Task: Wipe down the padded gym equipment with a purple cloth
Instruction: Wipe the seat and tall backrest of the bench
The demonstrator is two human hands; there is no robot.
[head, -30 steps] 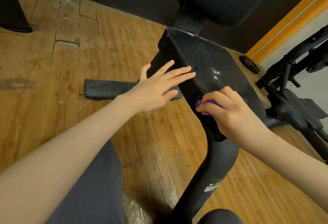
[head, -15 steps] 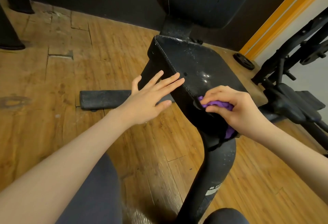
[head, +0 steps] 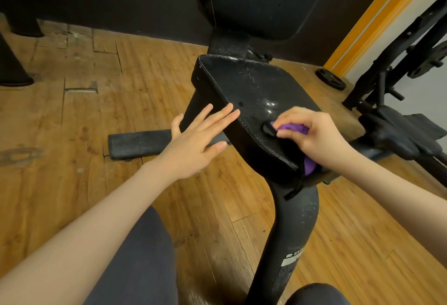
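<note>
Left hand (head: 193, 142) flat, fingers straight against seat pad (head: 244, 92) edge; right hand (head: 314, 138) clenches purple cloth (head: 294, 128) on pad.

Worn wooden floor (head: 150, 67) carries black bench frame (head: 287, 237); weight plate (head: 331, 79) flat by wall.

Gym; padded black bench seat (head: 254, 101); weight plate (head: 331, 79) on wood floor (head: 72, 111); barbell rack (head: 411, 63) at right

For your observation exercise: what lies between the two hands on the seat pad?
In the head view, only bare black seat pad lies between the left hand and the right hand, which grips the purple cloth.
</note>
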